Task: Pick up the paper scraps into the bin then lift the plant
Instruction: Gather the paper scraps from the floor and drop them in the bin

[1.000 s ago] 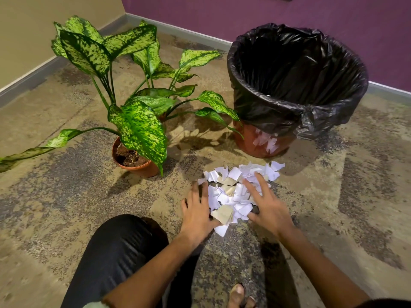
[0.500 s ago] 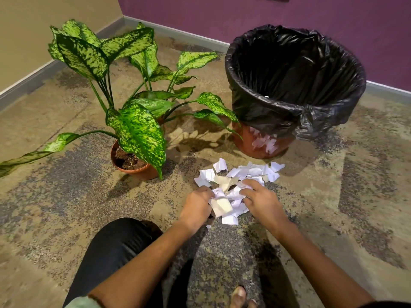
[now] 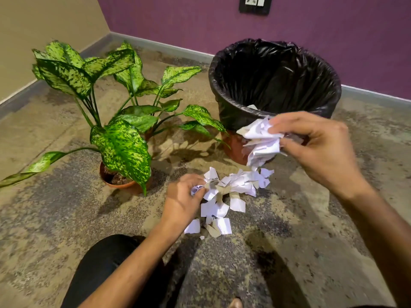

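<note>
1. Now my right hand (image 3: 320, 147) clamps a crumpled white wad of scraps (image 3: 261, 141) just before the bin (image 3: 231, 112).
2. My left hand (image 3: 184, 201) pinches loose paper scraps (image 3: 235, 187) on the carpet (image 3: 66, 218) beside the plant (image 3: 120, 143).

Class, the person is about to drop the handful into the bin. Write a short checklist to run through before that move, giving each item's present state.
1. Right hand grips a bunch of scraps: ok.
2. Bunch is above the opening of the bin: not ok, it hangs in front of the near wall, below the rim.
3. Bin mouth open, liner in place: ok.
4. Bunch held tight, nothing about to fall: cannot tell; some pieces dangle.
5. Left hand closed on scraps at the floor pile: ok.
6. Floor clear enough to lift the plant: not ok, many scraps remain.
</note>
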